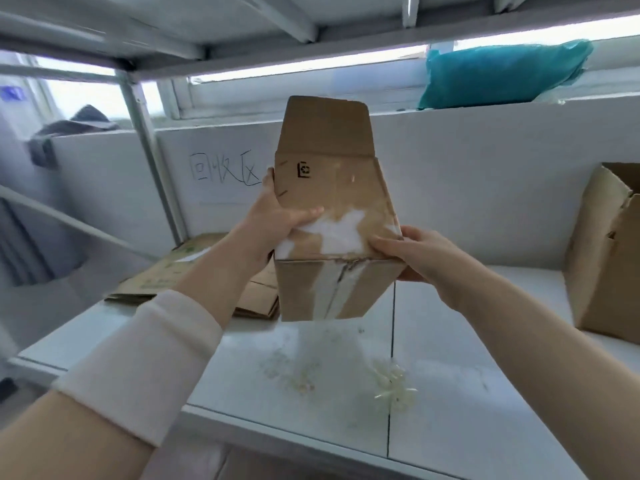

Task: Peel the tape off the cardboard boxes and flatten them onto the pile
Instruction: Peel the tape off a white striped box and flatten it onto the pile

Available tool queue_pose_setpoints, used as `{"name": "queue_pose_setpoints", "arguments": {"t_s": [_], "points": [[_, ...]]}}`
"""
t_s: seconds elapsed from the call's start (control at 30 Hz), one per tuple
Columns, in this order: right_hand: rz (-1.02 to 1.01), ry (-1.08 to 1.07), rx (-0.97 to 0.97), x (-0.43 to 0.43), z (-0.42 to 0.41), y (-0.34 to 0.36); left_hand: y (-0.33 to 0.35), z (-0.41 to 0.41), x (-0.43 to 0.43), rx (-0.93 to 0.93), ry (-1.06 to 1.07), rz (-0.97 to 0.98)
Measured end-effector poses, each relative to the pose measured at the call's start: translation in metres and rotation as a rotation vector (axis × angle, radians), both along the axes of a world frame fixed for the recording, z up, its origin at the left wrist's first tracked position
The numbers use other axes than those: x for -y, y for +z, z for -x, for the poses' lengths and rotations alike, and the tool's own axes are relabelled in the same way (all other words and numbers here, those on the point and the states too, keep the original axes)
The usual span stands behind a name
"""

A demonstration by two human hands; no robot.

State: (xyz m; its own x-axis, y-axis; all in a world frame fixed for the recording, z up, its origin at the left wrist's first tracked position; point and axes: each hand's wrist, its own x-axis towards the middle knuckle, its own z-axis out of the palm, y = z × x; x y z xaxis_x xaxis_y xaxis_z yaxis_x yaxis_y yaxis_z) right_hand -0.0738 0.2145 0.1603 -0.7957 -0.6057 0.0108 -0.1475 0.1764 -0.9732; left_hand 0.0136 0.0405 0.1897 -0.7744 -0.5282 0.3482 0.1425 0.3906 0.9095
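Cardboard box (332, 209) held up in the air above the white table (485, 393), tilted, one flap standing open at the far end. Inside not visible. Clear tape (337, 271) runs along the near seam and over the edge. Left hand (277, 220) grips the left side, thumb pressed on the upper face. Right hand (412, 252) wraps the near right corner, fingers closed on the cardboard. Flattened pile (194, 275) lies behind the left forearm against the back panel. Second box (609, 251) stands open at the right edge, contents hidden. Crumpled tape scraps (393, 386) lie on the table below; table surface around them bare.
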Motion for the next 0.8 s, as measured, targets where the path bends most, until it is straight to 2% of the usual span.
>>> {"name": "queue_pose_setpoints", "arguments": {"t_s": [0.17, 0.3, 0.37, 0.47, 0.57, 0.7, 0.8], "points": [[-0.196, 0.075, -0.029, 0.037, -0.019, -0.007, -0.028, -0.031, 0.034, 0.151, 0.073, -0.132], [-0.229, 0.028, -0.092, 0.063, -0.026, -0.013, -0.045, -0.035, 0.051, 0.157, 0.193, -0.137], [-0.275, -0.076, -0.248, 0.072, -0.03, -0.013, -0.048, -0.034, 0.058, 0.15, 0.238, -0.133], [-0.33, -0.265, -0.699, 0.074, -0.048, -0.016, -0.05, -0.029, 0.061, 0.143, 0.239, -0.133], [-0.357, -0.282, -0.96, 0.075, -0.065, -0.021, -0.051, -0.025, 0.064, 0.145, 0.241, -0.139], [-0.243, -0.212, -0.863, 0.082, -0.067, -0.023, -0.051, -0.022, 0.067, 0.175, 0.256, -0.125], [-0.157, -0.135, -0.88, 0.087, -0.06, -0.024, -0.051, -0.021, 0.069, 0.179, 0.261, -0.127]]}}
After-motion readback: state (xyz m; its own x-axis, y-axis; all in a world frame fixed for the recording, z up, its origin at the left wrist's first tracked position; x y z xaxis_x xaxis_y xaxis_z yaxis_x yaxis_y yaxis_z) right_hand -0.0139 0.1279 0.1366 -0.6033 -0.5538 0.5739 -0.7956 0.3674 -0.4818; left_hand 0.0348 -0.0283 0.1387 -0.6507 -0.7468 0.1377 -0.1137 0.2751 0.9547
